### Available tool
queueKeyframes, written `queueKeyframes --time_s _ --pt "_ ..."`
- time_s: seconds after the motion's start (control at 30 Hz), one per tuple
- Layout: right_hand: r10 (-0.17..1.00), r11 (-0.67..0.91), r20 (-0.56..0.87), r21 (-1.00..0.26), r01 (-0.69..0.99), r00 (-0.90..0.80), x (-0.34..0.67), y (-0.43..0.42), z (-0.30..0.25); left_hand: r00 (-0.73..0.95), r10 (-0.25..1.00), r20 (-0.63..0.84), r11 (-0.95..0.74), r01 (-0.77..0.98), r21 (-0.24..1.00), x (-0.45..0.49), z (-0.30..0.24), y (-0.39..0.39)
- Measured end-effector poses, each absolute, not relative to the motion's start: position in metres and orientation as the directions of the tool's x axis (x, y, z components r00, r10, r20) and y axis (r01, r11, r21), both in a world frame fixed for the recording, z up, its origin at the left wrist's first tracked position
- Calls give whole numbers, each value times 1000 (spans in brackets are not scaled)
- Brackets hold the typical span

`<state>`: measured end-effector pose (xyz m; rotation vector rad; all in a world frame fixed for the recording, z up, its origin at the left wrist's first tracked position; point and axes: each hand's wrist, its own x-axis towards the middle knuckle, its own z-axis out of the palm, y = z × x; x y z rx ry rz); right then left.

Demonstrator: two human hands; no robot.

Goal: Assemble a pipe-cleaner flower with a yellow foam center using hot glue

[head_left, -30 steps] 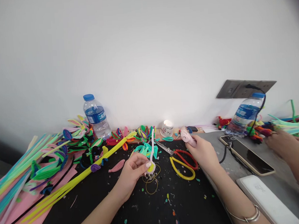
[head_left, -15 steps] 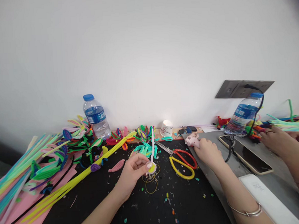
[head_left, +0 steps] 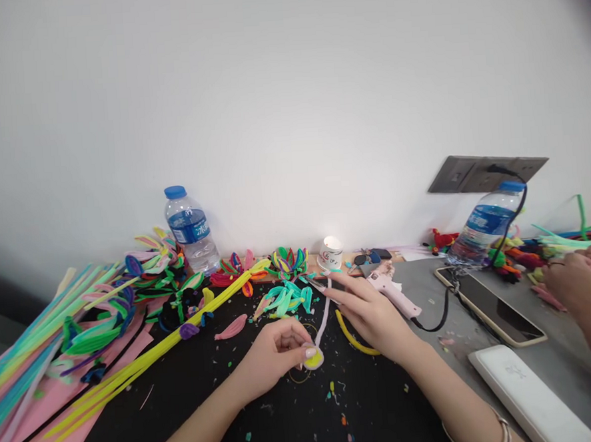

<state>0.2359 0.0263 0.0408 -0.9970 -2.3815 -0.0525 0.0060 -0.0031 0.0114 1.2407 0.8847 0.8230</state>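
The left hand [head_left: 278,350] pinches a small flat coil [head_left: 313,360], yellow with a pink rim, low over the black worktop [head_left: 287,415]; its pale pink stem [head_left: 324,312] slants up and right. The right hand [head_left: 374,316] lies spread and flat over the scissors [head_left: 355,342], perhaps touching the stem's tip. A pink glue gun [head_left: 394,291] lies just beside it on the grey mat [head_left: 431,309]

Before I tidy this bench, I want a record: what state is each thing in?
left hand, pinching the yellow disc on its pink stem
right hand, fingers outstretched over the scissors
glue gun, lying down, unheld
phone, flat, screen dark
bottle by the wall, upright, capped
bottle by the phone, capped
paper cup, upright
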Motion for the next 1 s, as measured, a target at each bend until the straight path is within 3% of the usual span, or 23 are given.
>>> queueKeyframes --time_s 0.2,0.47,1.0 --pt "640 735 488 -163 658 -594 237 29 38 388 917 -89 111 -33 993 6 11 0" --pt "695 674 499 -202 711 -517 237 27 37 131 989 -72 85 -97 992 3 9 5" --pt "718 686 397 -258 681 -572 227 22 34 18 993 -119 120 -223 967 1 4 5"
